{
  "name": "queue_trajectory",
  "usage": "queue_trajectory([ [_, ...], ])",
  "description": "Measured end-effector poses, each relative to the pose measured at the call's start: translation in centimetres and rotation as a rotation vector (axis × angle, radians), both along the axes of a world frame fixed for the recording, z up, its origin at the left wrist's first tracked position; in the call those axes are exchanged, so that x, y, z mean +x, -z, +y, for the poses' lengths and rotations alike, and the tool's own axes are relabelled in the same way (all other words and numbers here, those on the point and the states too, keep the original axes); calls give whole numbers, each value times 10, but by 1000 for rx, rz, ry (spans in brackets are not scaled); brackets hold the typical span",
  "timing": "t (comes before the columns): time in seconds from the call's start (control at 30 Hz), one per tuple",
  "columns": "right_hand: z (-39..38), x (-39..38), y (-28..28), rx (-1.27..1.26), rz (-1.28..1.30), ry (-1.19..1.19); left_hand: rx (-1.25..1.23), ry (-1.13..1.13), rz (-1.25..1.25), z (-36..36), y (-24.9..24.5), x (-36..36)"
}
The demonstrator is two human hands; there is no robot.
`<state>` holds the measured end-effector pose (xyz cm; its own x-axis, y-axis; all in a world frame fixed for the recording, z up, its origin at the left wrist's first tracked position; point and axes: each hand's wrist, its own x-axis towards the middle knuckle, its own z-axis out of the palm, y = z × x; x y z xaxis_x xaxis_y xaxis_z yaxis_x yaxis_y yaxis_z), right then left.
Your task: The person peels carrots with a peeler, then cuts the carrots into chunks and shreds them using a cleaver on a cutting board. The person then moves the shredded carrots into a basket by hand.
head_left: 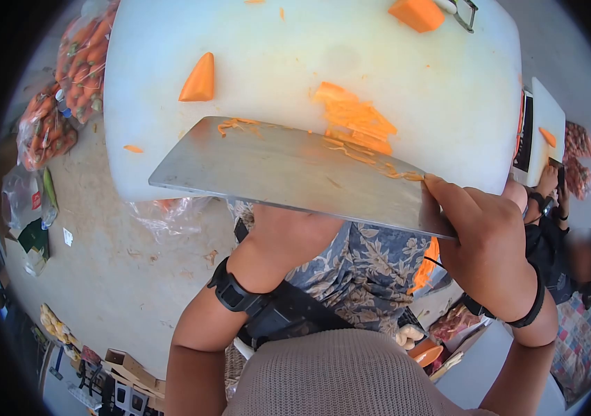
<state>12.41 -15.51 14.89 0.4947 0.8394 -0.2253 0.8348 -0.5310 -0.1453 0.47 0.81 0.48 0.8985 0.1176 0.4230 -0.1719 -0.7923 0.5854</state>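
Observation:
My right hand (479,232) is closed around the handle end of a wide cleaver (275,163), with the thumb against the blade. Its broad blade lies slantwise over the near edge of a white cutting board (268,62), and carrot shreds cling along it. The blade covers the fingers of my left hand (292,232), so their pose is hidden. Just beyond the blade is a pile of thin carrot slices (354,114). A pointed carrot piece (199,80) lies on the board's left part. At the far right lies a thicker carrot chunk (417,14) beside a peeler (463,12).
Bags of whole carrots (87,62) stand on the floor to the left. Below the board's edge hangs clear plastic (170,215). On the right, a co-worker (559,243) sits at another white board (545,125). Cut carrot (424,267) shows beside my legs.

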Motion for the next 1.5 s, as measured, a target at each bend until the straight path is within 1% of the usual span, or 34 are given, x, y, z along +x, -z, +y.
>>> queue_trajectory([
  [0.07,3,-1,6,4,-20,-5,-49,-30,44,-1,0,0],
  [0.17,9,1,21,37,-43,2,-32,6,-8,4,-8,5],
  [0.23,13,3,31,72,-61,20,-109,43,26,7,-15,12],
  [0.3,18,5,38,111,-31,9,-82,17,-41,6,-15,18],
  [0.33,17,6,38,115,-34,7,-64,-13,-93,4,-14,17],
  [0.43,15,7,33,168,8,6,-51,-37,-71,0,-15,16],
  [0.5,13,3,22,90,-7,7,-38,-21,-88,2,-12,13],
  [0.6,7,-6,6,48,-12,41,-30,-11,-109,2,-10,12],
  [0.73,-6,-1,5,-45,-11,82,-37,2,-135,2,-6,15],
  [0.87,2,3,12,-30,25,70,-55,1,-128,3,-9,17],
  [0.93,13,6,20,-19,34,66,-41,-47,-128,1,-11,18],
  [1.0,24,9,34,131,106,25,-45,-29,-119,2,-11,16],
  [1.1,27,6,39,116,78,18,-51,1,-116,3,-7,14],
  [1.23,19,0,21,42,99,42,-73,10,-108,1,-7,11],
  [1.33,13,-3,0,36,45,19,-119,-28,-64,-3,-4,6],
  [1.37,9,-3,-1,32,42,20,-123,-27,-67,-3,-5,9],
  [1.43,3,-2,-2,17,32,24,-59,-27,-149,0,-9,16],
  [1.5,4,-1,3,8,38,32,-68,-15,-146,2,-8,16],
])
